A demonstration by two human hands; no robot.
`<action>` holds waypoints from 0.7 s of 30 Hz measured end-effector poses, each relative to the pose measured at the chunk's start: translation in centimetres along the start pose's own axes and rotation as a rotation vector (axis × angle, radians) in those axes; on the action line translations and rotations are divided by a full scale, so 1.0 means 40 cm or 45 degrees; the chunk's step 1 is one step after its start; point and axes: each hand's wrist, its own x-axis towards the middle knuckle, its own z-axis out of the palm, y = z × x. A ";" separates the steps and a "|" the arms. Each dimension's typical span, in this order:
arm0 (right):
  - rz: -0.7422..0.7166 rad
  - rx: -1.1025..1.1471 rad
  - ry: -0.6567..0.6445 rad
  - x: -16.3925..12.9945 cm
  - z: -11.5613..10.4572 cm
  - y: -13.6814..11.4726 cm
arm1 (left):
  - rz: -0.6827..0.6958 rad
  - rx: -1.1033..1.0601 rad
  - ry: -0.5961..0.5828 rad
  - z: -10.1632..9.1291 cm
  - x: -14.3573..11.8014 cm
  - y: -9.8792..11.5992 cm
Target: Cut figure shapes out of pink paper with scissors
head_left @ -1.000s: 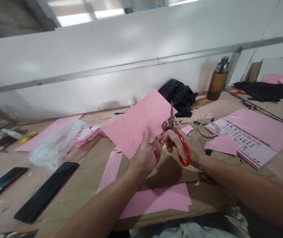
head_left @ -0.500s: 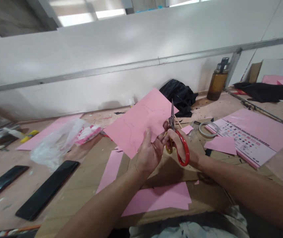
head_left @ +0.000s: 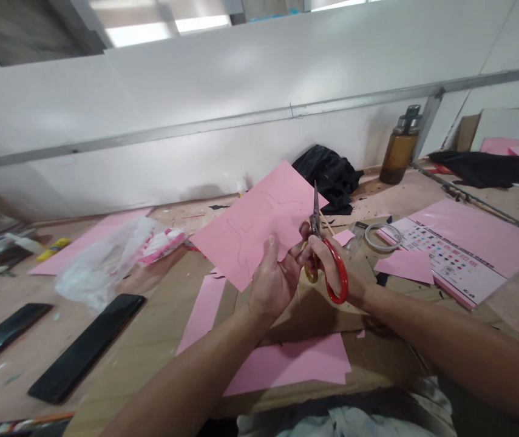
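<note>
Change since earlier frame: almost none; pink sheet (head_left: 259, 227) tipped a shade higher, scissors (head_left: 325, 258) held in the same spot at its right edge, both hands barely shifted.
Left hand: left hand (head_left: 274, 280) raised above the counter (head_left: 150, 340), thumb and fingers pinching the lower edge of the pink sheet.
Right hand: right hand (head_left: 337, 267) closed through the red loops of the scissors, blades pointing up and close together at the sheet's right edge; whether paper lies between them, impossible to tell.
Sheet position: held in the air, tilted, between the hands and the white wall panel, well above the counter.
Work done: faint pencil outline visible on the sheet; no finished cut visible along it; pink offcuts (head_left: 291, 364) already lying on brown cardboard under the forearms, another strip (head_left: 202, 309) just left of them.
Work left: by the look of it, most of the outline still uncut, so an early stage.
Readable writing: printed pink pad (head_left: 459, 255) at right, with rows of small coloured marks and a line of dark text, too small and blurred to read; no brand legible.
Surroundings: tape roll (head_left: 382, 237), amber bottle (head_left: 399, 152), black bag (head_left: 327, 173), crumpled clear plastic (head_left: 99, 264), two flat black bars (head_left: 86, 349) at left.
</note>
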 end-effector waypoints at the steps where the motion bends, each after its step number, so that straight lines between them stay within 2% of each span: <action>1: 0.002 -0.003 0.002 0.000 0.000 0.001 | -0.003 0.005 0.010 0.002 -0.001 0.001; 6: -0.012 -0.078 -0.001 -0.003 0.001 -0.012 | -0.045 0.013 0.040 0.001 -0.004 0.003; 13: 0.015 -0.092 -0.003 -0.004 0.000 -0.021 | -0.005 0.008 0.008 -0.014 0.002 -0.001; 17: 0.024 -0.074 -0.024 -0.005 -0.005 -0.018 | 0.065 0.000 0.010 -0.010 0.004 -0.002; 21: 0.051 -0.130 -0.046 -0.012 -0.006 -0.044 | 0.155 -0.021 0.047 -0.012 0.009 0.001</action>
